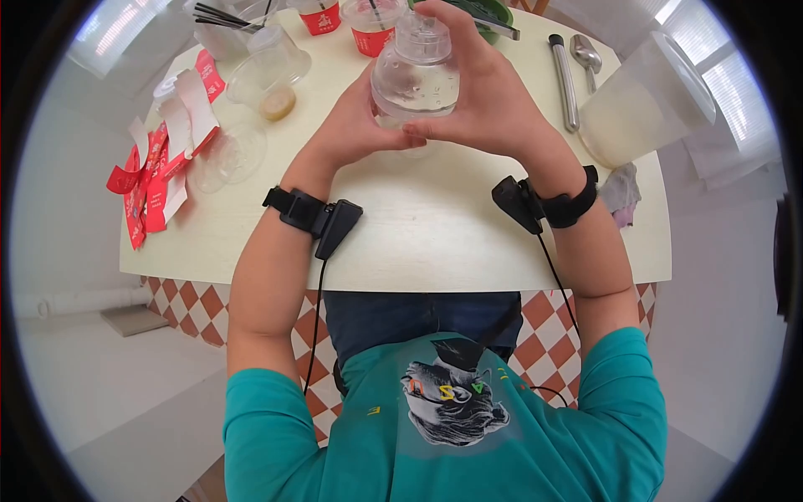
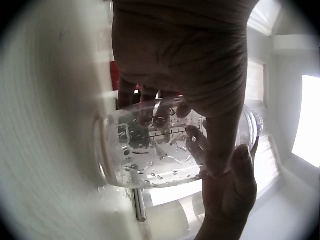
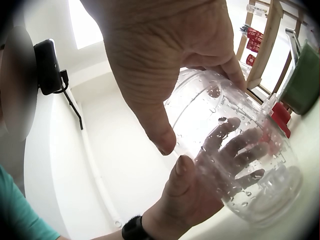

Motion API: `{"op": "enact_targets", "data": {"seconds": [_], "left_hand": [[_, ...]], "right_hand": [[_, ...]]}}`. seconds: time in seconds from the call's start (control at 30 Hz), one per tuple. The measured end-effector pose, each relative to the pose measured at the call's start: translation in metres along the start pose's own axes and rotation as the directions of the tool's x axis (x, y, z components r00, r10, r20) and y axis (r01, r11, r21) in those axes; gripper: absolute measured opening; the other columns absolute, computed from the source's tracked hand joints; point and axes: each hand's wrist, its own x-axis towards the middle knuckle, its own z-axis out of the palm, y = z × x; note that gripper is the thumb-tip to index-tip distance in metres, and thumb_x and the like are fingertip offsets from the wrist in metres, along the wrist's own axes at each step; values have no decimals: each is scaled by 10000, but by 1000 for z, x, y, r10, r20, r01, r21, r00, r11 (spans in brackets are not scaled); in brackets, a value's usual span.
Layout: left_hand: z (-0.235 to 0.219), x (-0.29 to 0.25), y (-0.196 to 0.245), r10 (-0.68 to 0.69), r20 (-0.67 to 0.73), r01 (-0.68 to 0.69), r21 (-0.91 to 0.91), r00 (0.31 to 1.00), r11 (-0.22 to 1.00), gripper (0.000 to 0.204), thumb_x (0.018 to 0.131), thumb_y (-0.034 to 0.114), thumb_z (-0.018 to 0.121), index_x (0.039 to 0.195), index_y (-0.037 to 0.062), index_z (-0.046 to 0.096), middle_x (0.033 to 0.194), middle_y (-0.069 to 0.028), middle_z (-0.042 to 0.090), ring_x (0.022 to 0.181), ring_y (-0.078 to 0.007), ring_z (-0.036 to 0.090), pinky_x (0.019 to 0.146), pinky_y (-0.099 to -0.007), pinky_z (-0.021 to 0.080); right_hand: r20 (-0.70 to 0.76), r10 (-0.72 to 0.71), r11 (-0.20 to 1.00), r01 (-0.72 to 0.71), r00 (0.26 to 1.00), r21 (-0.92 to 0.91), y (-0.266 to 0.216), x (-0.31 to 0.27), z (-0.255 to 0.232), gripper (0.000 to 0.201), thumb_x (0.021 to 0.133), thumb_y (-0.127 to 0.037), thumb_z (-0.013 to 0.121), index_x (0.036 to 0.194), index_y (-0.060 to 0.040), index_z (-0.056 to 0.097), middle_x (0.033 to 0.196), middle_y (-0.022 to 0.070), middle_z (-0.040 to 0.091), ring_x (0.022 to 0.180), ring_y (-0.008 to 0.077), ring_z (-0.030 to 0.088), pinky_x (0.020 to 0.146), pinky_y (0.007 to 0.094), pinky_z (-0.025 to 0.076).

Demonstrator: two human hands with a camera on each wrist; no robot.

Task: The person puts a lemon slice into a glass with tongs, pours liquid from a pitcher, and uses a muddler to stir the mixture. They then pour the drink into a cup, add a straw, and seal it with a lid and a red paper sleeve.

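Observation:
Both hands hold a clear plastic shaker (image 1: 416, 79) with a lid, with water drops on its wall (image 2: 155, 145) (image 3: 240, 150). My left hand (image 1: 355, 121) (image 2: 180, 60) (image 3: 187, 195) grips its left side, and the fingers show through the clear wall. From the other side, my right hand (image 1: 489, 96) (image 2: 227, 192) (image 3: 165, 55) is curled round it, with fingers up by the lid. The two thumbs lie close together on the near side. Whether the base touches the table cannot be told.
Torn red-and-white packaging (image 1: 159, 180) and clear lids (image 1: 230, 159) lie left. Red cups (image 1: 372, 38) and a green bowl (image 1: 489, 17) (image 3: 302, 80) stand behind. To the right are a metal rod (image 1: 565, 84), a spoon (image 1: 587, 57), a large pitcher (image 1: 640, 105) and a cloth (image 1: 621, 192).

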Motion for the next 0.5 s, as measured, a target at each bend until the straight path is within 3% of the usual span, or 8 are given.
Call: {"op": "enact_targets", "data": {"seconds": [0.13, 0.33, 0.4, 0.5], "left_hand": [[0, 1, -3, 4, 4, -4, -8, 1000, 1000, 944, 573, 130, 838, 1386, 56, 364, 1278, -75, 533, 1181, -193, 518, 989, -356, 443], [-1, 1, 0, 40, 4, -40, 47, 999, 998, 957, 568, 144, 842, 1390, 59, 359, 1291, -82, 527, 1201, -202, 508, 1025, -367, 405], [-1, 0, 1, 32, 0, -32, 53, 999, 998, 960, 567, 147, 842, 1391, 59, 358, 1293, -83, 526, 1204, -205, 508, 1025, -366, 405], [-2, 1, -1, 52, -3, -52, 66, 999, 996, 974, 563, 159, 847, 1395, 57, 351, 1301, -88, 521, 1207, -215, 510, 1024, -361, 405]], "right_hand": [[-18, -42, 997, 43, 999, 71, 4, 1, 1, 1026, 603, -271, 872, 1396, -45, 261, 1283, 220, 484, 1183, 355, 522, 987, 412, 428], [-26, -61, 998, 60, 998, -13, 0, 1, -1, 986, 609, -245, 874, 1389, -45, 305, 1273, 192, 510, 1201, 306, 513, 1006, 390, 410], [-35, -71, 990, 75, 997, 116, 5, -1, 2, 984, 607, -213, 875, 1391, -34, 306, 1260, 176, 522, 1198, 275, 510, 1008, 372, 403], [-35, -53, 993, 57, 998, 103, 4, 0, 2, 1005, 600, -182, 877, 1400, -21, 289, 1261, 164, 514, 1202, 263, 500, 1018, 367, 391]]}}
